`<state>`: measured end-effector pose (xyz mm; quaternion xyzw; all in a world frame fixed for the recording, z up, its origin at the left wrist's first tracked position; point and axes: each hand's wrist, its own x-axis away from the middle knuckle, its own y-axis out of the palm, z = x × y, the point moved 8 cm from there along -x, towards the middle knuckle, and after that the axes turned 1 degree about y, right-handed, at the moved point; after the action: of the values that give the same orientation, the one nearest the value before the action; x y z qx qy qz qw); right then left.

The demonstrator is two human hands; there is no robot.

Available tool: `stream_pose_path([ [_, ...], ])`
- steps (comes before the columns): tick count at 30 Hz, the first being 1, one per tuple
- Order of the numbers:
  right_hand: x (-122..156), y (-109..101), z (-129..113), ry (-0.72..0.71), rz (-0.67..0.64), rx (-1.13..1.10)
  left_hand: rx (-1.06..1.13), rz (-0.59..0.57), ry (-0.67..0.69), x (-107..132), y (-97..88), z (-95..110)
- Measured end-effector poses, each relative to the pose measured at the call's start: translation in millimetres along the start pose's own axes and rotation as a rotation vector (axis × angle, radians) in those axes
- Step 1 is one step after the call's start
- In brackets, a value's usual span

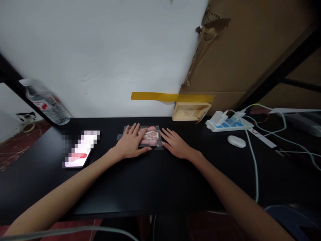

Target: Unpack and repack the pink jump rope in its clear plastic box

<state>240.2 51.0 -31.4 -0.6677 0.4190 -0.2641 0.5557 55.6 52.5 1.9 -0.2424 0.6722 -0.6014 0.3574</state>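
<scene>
A flat, clear plastic packet (151, 136) with pink and white contents lies on the black table; what exactly is inside I cannot make out. My left hand (130, 142) rests on the packet's left part, palm down, its fingers spread and covering some of it. Just to the right, my right hand (175, 144) lies flat with fingers stretched out, its fingertips at or very near the packet's right edge. Neither hand is closed around anything.
A phone (81, 152) with a lit screen lies left, a plastic bottle (47, 103) behind it. At the back right are a small tan box (190, 112), a power strip (227, 124) with chargers and cables, and a white earbud case (236, 141). The table's (130, 190) front edge is near.
</scene>
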Motion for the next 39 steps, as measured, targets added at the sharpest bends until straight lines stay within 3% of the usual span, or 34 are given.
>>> stream_pose_path([
  [5, -1, 0, 3, -0.022, 0.022, -0.047, 0.013, -0.010, 0.027, 0, 2.4, -2],
  [12, 1, -3, 25, 0.127, 0.060, -0.201, 0.079, 0.003, 0.048, 0, 2.2, -3],
  [15, 1, -5, 20, 0.104, 0.056, -0.202, 0.074, 0.000, 0.033, -1, 3.9, -4],
  [20, 2, -4, 14, 0.110, 0.022, -0.196, 0.054, 0.058, -0.120, -1, 1.6, -14],
  [24, 1, -4, 17, 0.126, 0.043, -0.256, 0.032, 0.086, -0.115, -1, -3.7, -14],
  [31, -5, -18, 15, 0.141, 0.140, -0.549, 0.076, 0.119, -0.115, 2, -9.8, -16],
  [34, -6, -20, 5, 0.081, 0.108, -0.669, 0.092, 0.137, -0.097, 2, -10.3, -14],
  [39, 0, -8, -15, 0.041, 0.052, -0.485, 0.046, 0.119, -0.114, 0, -5.6, -11],
])
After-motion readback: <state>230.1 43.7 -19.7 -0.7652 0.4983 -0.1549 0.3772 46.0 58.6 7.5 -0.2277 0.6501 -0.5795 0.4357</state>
